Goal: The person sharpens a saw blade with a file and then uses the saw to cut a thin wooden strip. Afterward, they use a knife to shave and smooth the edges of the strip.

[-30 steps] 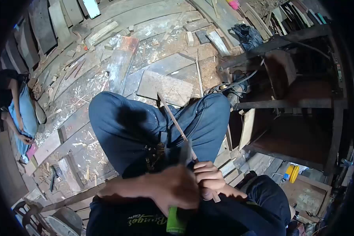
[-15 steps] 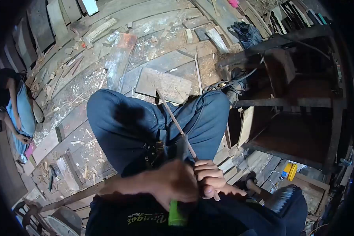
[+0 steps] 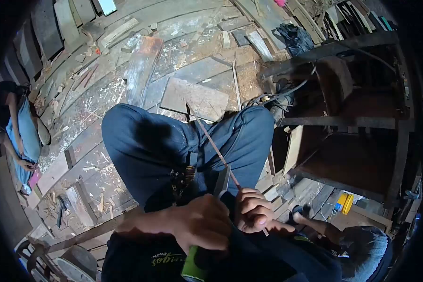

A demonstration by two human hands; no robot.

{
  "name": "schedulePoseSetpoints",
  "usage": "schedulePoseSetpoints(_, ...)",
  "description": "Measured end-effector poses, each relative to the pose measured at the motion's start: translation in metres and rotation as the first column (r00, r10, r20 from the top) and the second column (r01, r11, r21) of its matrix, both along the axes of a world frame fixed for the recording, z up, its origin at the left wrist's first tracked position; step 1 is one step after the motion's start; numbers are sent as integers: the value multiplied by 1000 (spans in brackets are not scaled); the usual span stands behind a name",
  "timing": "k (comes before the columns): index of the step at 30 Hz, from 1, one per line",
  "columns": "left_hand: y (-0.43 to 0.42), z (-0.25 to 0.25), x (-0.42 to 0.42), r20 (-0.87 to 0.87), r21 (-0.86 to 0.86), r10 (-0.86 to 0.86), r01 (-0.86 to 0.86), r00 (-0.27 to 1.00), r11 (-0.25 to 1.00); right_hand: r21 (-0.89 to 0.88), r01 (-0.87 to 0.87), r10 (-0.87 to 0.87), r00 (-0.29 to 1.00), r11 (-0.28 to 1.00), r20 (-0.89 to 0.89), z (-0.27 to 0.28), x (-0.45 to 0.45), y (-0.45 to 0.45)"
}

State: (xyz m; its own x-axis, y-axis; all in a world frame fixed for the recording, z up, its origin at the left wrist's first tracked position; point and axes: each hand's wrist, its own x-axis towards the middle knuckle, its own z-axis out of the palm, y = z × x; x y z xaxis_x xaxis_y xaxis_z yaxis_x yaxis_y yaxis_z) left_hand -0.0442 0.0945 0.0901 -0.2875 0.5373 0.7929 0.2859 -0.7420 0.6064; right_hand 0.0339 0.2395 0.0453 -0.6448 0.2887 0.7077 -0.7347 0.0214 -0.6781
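My left hand (image 3: 203,223) is wrapped round a knife with a green handle (image 3: 195,263), whose end sticks out below the fist. The knife's blade (image 3: 222,180) points forward and lies against or very near a thin brown wooden stick (image 3: 211,142). Closed round the lower part of that stick is my right hand (image 3: 254,210); a short end pokes out beneath it. The stick slants up and left across my lap to a flat board (image 3: 195,97) beyond my legs. Whether its far tip touches the board, I cannot tell.
Shavings and offcuts litter the plank floor (image 3: 91,145). A dark wooden frame (image 3: 345,123) stands at right, with a yellow reel (image 3: 345,204) below it. Another person (image 3: 26,136) sits at far left; someone's leg (image 3: 322,229) shows at lower right. A black bag (image 3: 293,40) lies beyond.
My left hand and the knife have shifted a little left and down, and the blade now shows sharply. My right hand has barely moved, still on the stick.
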Motion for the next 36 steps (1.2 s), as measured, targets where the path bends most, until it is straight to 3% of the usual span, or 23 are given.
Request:
schedulePoseSetpoints(1, -1, -1, -2, 89, -30, 52, -49, 995, 998, -10, -4, 4, 1000, 1000, 0, 0, -2, 1)
schedulePoseSetpoints(6, 4, 0, 0, -100, 37, -23, 27, 995, 999, -17, -16, 17, 999, 1000, 35, 1, 1, 3)
schedulePoseSetpoints(9, 2, -3, -2, -3, 33, -1, 1, 1000, 999, -40, -13, 12, 999, 999, -34, -1, -3, 4)
schedulePoseSetpoints(14, 1, 2, -7, -150, -37, -22, 16, 988, 999, -35, -44, 43, 999, 998, -30, -1, -3, 1)
schedulePoseSetpoints(17, 10, -27, 1, -64, -97, 117, -122, 991, 988, -14, -93, 92, 995, 996, -49, -2, -6, -1)
schedulePoseSetpoints(18, 5, -13, 0, -45, -41, 122, -123, 992, 992, -22, -81, 79, 995, 996, -53, -3, -8, 0)
schedulePoseSetpoints(21, -1, 17, 2, -3, 54, -20, 20, 1000, 998, -29, 1, 0, 998, 1000, 64, 0, -1, -1)
schedulePoseSetpoints(23, 3, 13, -2, -10, 63, -28, 29, 1000, 998, -74, 38, -30, 994, 997, 106, 2, 0, 2)
schedulePoseSetpoints(25, 4, 11, -3, -15, 76, -45, 46, 999, 996, -68, 30, -30, 1000, 997, 1, -1, -6, 2)
schedulePoseSetpoints(29, -1, 12, -7, -58, 58, -71, 75, 996, 996, 9, -78, 78, 997, 997, 18, 2, -5, 6)
schedulePoseSetpoints(31, -1, 12, -5, -88, 37, 20, -17, 996, 999, -53, -25, 29, 997, 998, 73, 5, -6, 1)
schedulePoseSetpoints(36, 5, 5, 1, -73, -6, 25, -26, 997, 1000, 16, -78, 77, 997, 997, 15, 3, -8, 4)
